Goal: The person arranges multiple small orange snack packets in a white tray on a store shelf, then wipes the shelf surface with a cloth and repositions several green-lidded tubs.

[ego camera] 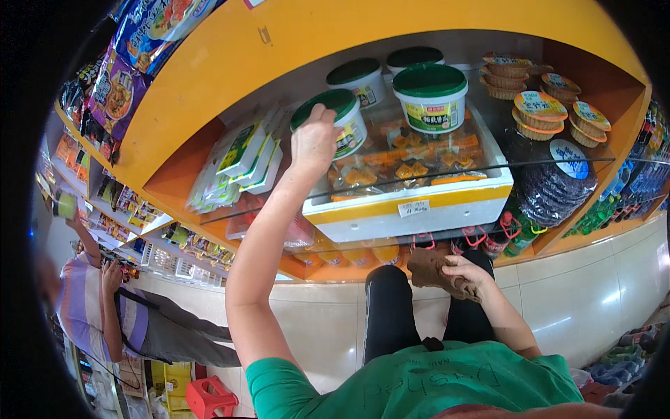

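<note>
My left hand (pixel 315 137) reaches onto the glass shelf, its fingers on the green lid and near side of a white plastic tub (pixel 352 137). More white tubs with green lids stand behind it and to its right, one of them in front (pixel 430 99). Under the tubs lie orange-labelled packets (pixel 411 170), within a white foam box (pixel 413 214) with a yellow band. Down by my knees, my right hand (pixel 463 272) grips a crumpled brown cloth (pixel 437 272).
Flat green-and-white packs (pixel 243 152) lie left of the foam box. Wicker-like bowls (pixel 539 112) and a stack of dark wrapped discs (pixel 560 183) are at the right. Another person (pixel 94 309) stands at the left, arm raised with a container. A red plastic stool (pixel 211 397) is on the floor.
</note>
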The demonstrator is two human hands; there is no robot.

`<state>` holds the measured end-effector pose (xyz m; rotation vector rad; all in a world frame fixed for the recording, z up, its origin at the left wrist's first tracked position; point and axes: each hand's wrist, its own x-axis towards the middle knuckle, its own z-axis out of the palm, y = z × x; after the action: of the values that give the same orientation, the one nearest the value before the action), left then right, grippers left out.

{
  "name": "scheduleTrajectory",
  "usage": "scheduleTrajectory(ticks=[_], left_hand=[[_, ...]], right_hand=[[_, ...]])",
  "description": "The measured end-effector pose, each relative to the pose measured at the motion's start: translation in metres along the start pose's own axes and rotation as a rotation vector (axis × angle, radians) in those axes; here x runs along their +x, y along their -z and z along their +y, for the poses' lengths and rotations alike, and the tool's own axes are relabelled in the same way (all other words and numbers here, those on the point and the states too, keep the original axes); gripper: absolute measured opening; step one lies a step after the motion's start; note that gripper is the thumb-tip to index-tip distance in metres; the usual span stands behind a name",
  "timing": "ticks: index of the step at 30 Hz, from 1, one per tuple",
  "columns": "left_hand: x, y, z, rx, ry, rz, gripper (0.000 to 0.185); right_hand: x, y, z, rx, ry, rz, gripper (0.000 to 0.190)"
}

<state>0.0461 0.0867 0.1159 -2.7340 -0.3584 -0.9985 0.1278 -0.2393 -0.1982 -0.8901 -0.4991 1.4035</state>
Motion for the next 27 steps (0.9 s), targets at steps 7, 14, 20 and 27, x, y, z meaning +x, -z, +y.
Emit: scheduleTrajectory(ticks=[7, 14, 20, 27], left_hand=[[-0.027, 0.005, 0.020, -0.169, -0.053, 0.305, 0.037], [-0.049, -0.035, -0.018, -0.800, 0.455, 0.020, 0.104], [-0.027, -0.061, -0.010, -0.994, 0.580, 0.148, 0.109], [-0.016, -0.053, 0.004, -1.081, 0.611, 0.047, 0.091]], right_hand=[[0.005, -0.009, -0.003, -0.070, 0.032, -0.006, 0.053], [0.001, -0.002, 0.005, -0.057, 0.033, -0.027, 0.056], [0.005, -0.006, 0.000, -0.141, 0.012, 0.058, 0.064], [0.008, -0.017, -0.001, -0.075, 0.011, -0.032, 0.056]])
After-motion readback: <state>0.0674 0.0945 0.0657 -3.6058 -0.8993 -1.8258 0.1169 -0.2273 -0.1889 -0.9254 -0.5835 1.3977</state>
